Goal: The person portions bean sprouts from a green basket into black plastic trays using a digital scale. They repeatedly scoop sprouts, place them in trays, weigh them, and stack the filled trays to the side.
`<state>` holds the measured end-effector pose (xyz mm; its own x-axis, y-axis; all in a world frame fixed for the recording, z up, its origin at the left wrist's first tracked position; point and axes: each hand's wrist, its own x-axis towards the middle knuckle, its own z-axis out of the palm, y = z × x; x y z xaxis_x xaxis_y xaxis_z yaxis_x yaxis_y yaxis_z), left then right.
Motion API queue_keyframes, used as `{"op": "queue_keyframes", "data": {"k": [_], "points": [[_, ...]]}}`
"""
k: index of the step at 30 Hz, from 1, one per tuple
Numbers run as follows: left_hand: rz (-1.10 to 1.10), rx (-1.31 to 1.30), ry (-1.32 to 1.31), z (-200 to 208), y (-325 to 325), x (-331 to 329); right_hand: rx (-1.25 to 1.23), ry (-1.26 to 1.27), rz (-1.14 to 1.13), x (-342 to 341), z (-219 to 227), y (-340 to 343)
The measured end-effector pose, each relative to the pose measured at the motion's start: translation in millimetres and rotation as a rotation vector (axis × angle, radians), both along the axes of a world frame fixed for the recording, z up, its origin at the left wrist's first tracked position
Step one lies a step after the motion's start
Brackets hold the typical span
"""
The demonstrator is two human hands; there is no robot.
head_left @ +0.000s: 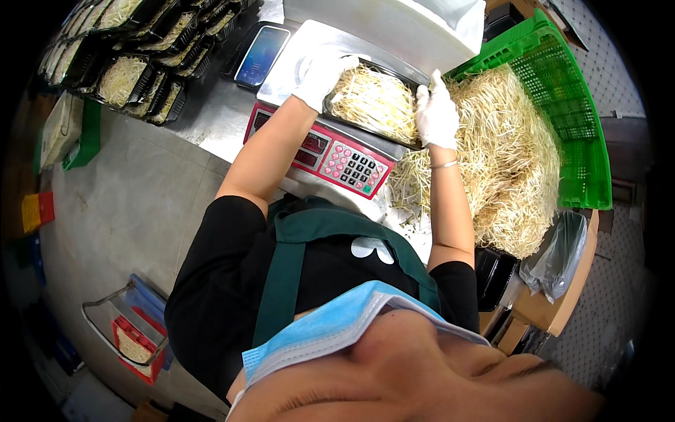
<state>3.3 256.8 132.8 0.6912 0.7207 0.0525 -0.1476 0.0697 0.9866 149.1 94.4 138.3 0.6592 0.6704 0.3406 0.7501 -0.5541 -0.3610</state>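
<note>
A black plastic tray of bean sprouts (374, 103) is between my two white-gloved hands, over the plate of a red-and-white digital scale (344, 158). Whether the tray rests on the plate or hangs just above it, I cannot tell. My left hand (322, 81) is closed on the tray's left end, its fingers partly hidden behind the rim. At the opposite end my right hand (437, 116) grips the edge, thumb side up against it. To the right, a big loose heap of bean sprouts (503, 155) spills from a green perforated crate (587, 133) onto the metal table.
Stacked black trays filled with sprouts (123, 81) stand at the far left of the table. A phone (262, 56) lies left of the scale, and a white foam box (394, 24) stands behind it. Clear plastic bags (559, 257) hang over a cardboard box at right.
</note>
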Motion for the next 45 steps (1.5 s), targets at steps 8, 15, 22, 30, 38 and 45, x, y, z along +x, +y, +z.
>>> {"op": "queue_keyframes", "data": {"k": [8,15,22,30,38,45], "points": [[0.017,0.422,0.419,-12.2,6.7,-24.2,-0.122,-0.243,0.061,-20.5,-5.1,-7.3],[-0.055,-0.413,0.071,-23.0,-39.5,-66.5,0.042,-0.153,0.092,-11.3,-19.1,-0.6],[-0.245,-0.190,0.244,-7.2,-14.7,-85.7,0.793,0.342,-0.039,-12.6,-20.5,-90.1],[-0.620,-0.355,0.129,-24.7,-111.2,-42.9,-0.363,0.057,-1.049,-33.8,-47.1,-407.8],[0.269,-0.216,-0.097,4.6,-24.5,-121.0,-0.471,0.162,-0.951,-40.8,-59.7,-438.9],[0.832,-0.005,-0.390,45.5,130.0,-314.7,-0.290,-0.065,-1.245,-2.3,-16.2,-426.2]]}}
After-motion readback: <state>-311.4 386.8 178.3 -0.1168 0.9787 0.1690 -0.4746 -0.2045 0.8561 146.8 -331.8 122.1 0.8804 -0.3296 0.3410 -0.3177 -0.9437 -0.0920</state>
